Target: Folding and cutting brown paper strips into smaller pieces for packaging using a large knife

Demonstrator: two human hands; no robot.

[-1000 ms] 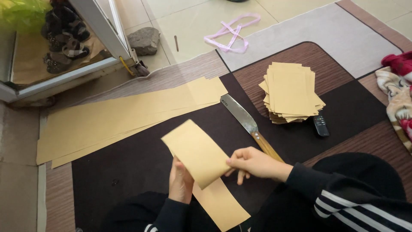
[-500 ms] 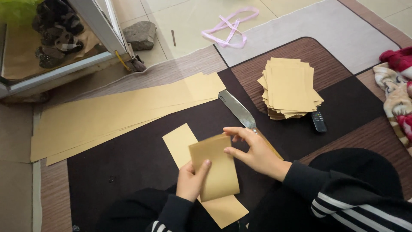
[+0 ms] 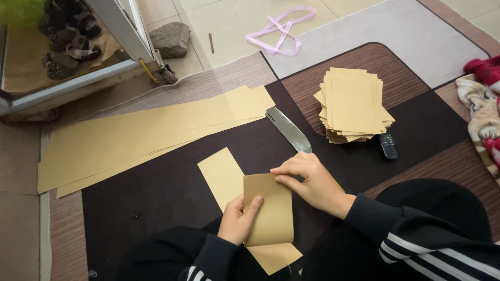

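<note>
Fingers of right hand (image 3: 312, 184) and left hand (image 3: 237, 221) now pinching brown paper strip (image 3: 268, 216), doubled over on dark mat (image 3: 166, 187) since a second ago, fold apparently uncreased; large knife (image 3: 289, 130) and cut-sheet stack (image 3: 354, 104) beyond.

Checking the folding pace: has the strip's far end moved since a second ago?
Yes. The strip is now folded back toward the person, away from the knife, held by both hands.

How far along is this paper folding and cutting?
Done: a stack of cut brown sheets sits beside the knife. In hand: the left hand and right hand fold over a paper strip. Left: several long uncut strips lie on the mat.
</note>
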